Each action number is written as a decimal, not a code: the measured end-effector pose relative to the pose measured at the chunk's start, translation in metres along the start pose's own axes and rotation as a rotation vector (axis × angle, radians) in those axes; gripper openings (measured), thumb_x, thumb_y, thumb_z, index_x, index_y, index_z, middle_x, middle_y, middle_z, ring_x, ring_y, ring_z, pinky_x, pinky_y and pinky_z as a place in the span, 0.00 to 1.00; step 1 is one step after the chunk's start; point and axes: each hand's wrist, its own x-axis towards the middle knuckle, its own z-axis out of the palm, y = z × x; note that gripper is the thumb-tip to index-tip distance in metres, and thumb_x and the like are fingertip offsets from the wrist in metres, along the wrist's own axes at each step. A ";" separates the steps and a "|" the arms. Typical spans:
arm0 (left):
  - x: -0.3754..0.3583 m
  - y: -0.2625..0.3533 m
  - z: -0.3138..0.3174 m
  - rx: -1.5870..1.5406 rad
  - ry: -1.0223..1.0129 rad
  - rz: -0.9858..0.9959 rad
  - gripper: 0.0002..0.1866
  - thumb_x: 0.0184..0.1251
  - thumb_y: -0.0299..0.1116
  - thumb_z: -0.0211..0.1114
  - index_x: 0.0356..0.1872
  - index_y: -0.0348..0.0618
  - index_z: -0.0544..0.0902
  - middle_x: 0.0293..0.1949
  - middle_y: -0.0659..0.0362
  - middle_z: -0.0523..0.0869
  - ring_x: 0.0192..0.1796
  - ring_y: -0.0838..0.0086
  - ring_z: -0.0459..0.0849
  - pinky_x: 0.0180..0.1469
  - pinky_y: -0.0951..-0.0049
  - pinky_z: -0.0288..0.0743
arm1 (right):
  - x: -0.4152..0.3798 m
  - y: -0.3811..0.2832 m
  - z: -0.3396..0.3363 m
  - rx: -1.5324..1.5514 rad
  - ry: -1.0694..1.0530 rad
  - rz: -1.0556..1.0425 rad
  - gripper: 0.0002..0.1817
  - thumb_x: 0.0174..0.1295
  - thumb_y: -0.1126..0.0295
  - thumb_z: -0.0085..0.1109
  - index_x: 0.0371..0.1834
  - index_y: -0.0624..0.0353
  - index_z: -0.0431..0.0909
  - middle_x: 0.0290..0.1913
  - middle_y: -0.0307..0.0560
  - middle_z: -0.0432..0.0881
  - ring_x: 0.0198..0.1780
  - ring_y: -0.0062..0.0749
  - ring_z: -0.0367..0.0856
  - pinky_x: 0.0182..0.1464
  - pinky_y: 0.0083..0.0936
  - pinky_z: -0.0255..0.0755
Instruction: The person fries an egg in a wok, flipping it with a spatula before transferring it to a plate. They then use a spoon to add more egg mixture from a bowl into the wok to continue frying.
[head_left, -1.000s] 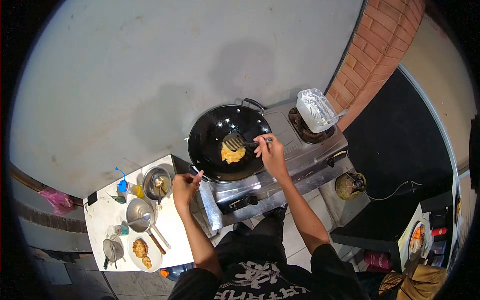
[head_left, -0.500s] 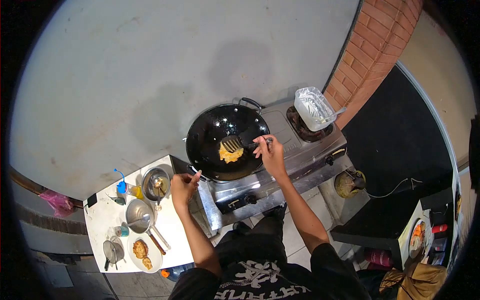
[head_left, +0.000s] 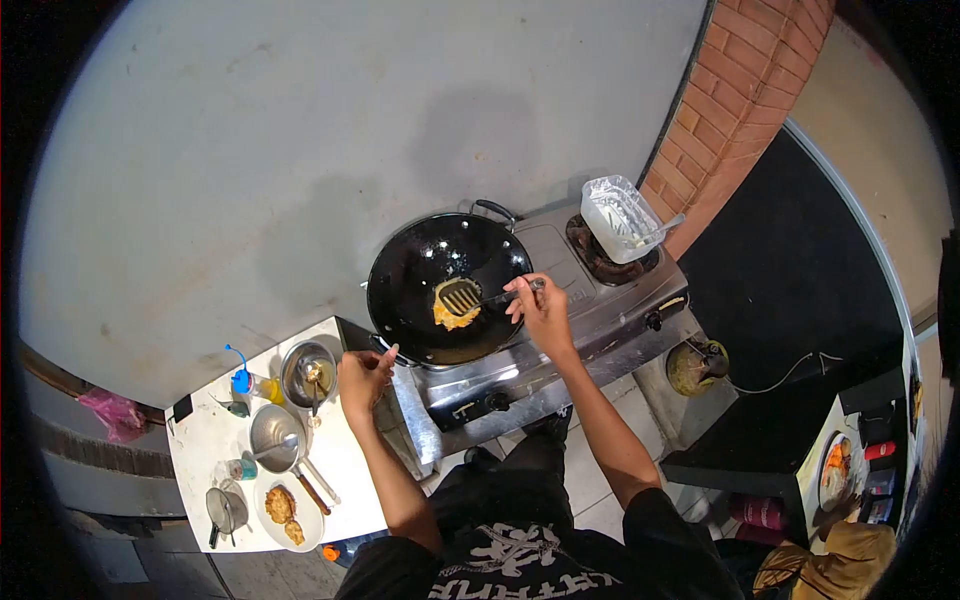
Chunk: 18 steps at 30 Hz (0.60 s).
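A black wok [head_left: 410, 265] sits on the left burner of a steel gas stove [head_left: 590, 320]. In it lies a yellow-orange fried piece [head_left: 452, 317], partly covered by the slotted head of a dark spatula [head_left: 461, 296]. My right hand [head_left: 540, 312] is closed round the spatula's handle at the wok's right rim. At the wok's lower left handle is my left hand [head_left: 364, 381], its fingers bent and close to the handle; whether it grips the handle cannot be made out.
On the white table [head_left: 350, 490] at left stand a metal bowl [head_left: 296, 385], a saucepan [head_left: 272, 428], a sauce bottle [head_left: 264, 387], a strainer [head_left: 225, 508] and a plate [head_left: 312, 527] with fried pieces. A plastic container [head_left: 618, 215] rests over the right burner.
The spatula head has shifted slightly left and now covers more of the middle of the fried piece. The whole view has moved a little.
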 end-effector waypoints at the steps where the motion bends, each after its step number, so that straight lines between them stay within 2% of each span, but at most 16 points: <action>1: 0.001 0.000 0.000 -0.018 -0.003 -0.001 0.22 0.58 0.44 0.73 0.18 0.32 0.83 0.15 0.56 0.82 0.17 0.78 0.80 0.24 0.76 0.72 | 0.001 0.002 0.000 0.013 0.006 0.002 0.10 0.71 0.70 0.52 0.37 0.68 0.74 0.32 0.45 0.82 0.23 0.20 0.78 0.23 0.17 0.71; 4: -0.001 0.003 0.000 0.013 0.004 -0.028 0.22 0.58 0.43 0.73 0.19 0.32 0.83 0.15 0.56 0.82 0.17 0.77 0.80 0.24 0.76 0.72 | 0.006 0.008 0.000 -0.007 -0.016 0.033 0.09 0.72 0.72 0.50 0.40 0.69 0.71 0.37 0.50 0.83 0.24 0.22 0.79 0.23 0.17 0.73; 11: -0.001 0.005 0.001 0.028 0.007 -0.037 0.22 0.58 0.43 0.73 0.20 0.31 0.83 0.15 0.56 0.83 0.18 0.76 0.81 0.25 0.75 0.73 | 0.010 0.016 0.002 0.065 0.018 0.044 0.11 0.72 0.70 0.50 0.38 0.69 0.73 0.35 0.49 0.82 0.23 0.22 0.79 0.21 0.17 0.72; 18: -0.001 0.009 -0.002 0.096 -0.004 -0.035 0.21 0.59 0.44 0.73 0.20 0.32 0.84 0.16 0.56 0.83 0.18 0.76 0.81 0.25 0.74 0.73 | 0.017 0.020 0.000 0.091 0.045 0.052 0.13 0.72 0.68 0.49 0.37 0.71 0.72 0.35 0.53 0.82 0.23 0.24 0.80 0.21 0.19 0.73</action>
